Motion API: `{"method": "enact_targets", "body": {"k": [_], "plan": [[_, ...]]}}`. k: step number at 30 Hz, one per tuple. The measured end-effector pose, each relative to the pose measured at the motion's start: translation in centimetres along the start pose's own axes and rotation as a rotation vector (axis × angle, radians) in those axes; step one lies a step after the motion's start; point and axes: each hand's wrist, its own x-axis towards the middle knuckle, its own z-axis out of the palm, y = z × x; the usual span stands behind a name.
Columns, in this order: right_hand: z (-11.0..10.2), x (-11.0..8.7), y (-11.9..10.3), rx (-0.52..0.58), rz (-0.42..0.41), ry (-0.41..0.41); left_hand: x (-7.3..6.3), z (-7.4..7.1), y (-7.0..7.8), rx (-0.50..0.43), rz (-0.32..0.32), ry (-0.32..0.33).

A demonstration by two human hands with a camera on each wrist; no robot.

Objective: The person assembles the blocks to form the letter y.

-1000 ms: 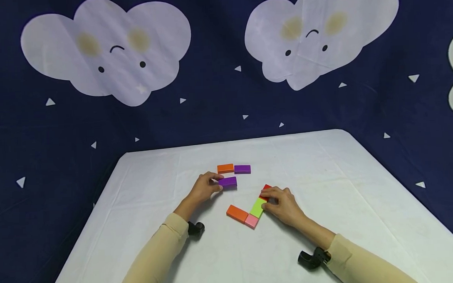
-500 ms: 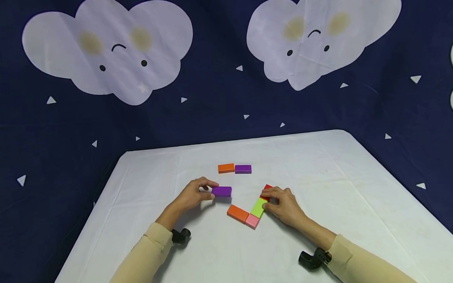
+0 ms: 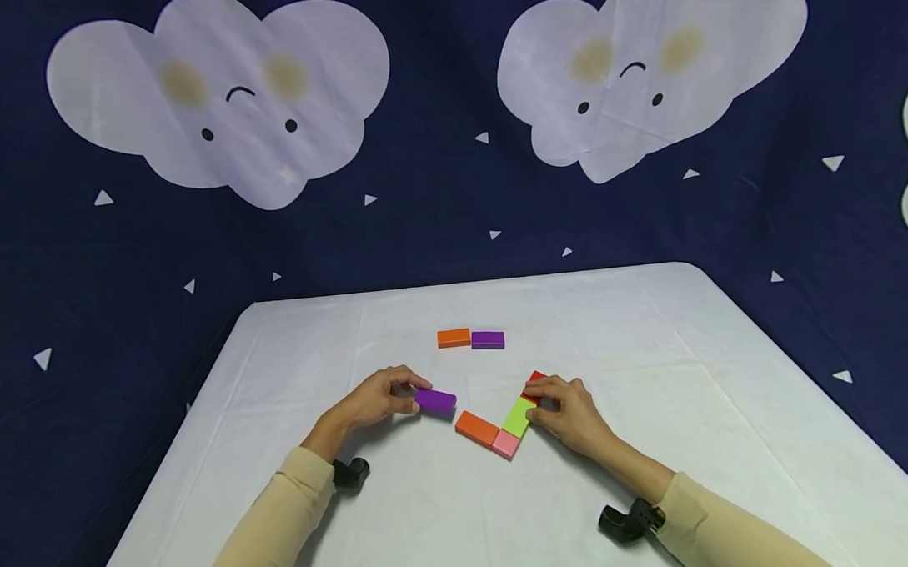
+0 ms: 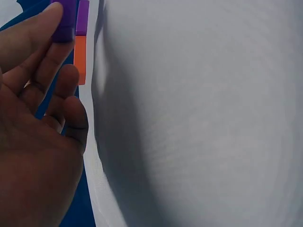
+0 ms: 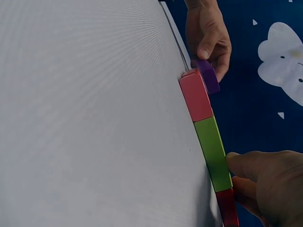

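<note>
My left hand (image 3: pixel 379 399) pinches a purple block (image 3: pixel 435 403) by its left end, raised over the cloth, just left of an orange block (image 3: pixel 477 429). In the left wrist view the thumb lies along this purple block. That orange block adjoins a pink block (image 3: pixel 505 443), from which a green block (image 3: pixel 518 419) and a red block (image 3: pixel 538 375) run away to the upper right. The fingertips of my right hand (image 3: pixel 573 413) rest on this run: thumb at the green block, index finger across the red block, partly hiding it.
Farther back, another orange block (image 3: pixel 453 338) and a second purple block (image 3: pixel 488 340) lie end to end. White cloth (image 3: pixel 651 335) covers the table. Behind it hangs a dark blue backdrop (image 3: pixel 437 242) with clouds and small triangles.
The left hand has brought the purple block nearer and slightly left, from in front of the back pair to beside the front orange block, turning it a little. The right hand stays put.
</note>
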Motion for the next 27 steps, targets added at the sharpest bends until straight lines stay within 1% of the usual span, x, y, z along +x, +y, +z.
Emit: {"method": "enact_targets", "body": {"k": [6, 11, 23, 27], "plan": [[0.1, 0.0, 0.0, 0.002, -0.011, 0.017, 0.3, 0.16, -0.32, -0.006, 0.025, -0.05], [0.16, -0.01, 0.06, -0.005, -0.003, 0.013, 0.54, 0.42, -0.48, -0.011, 0.036, -0.071], [0.21, 0.02, -0.03, -0.006, -0.01, 0.02, 0.66, 0.73, -0.32, 0.034, 0.023, -0.081], [0.38, -0.02, 0.06, -0.008, -0.032, 0.044, 0.65, 0.77, -0.19, 0.058, 0.029, -0.08]]}}
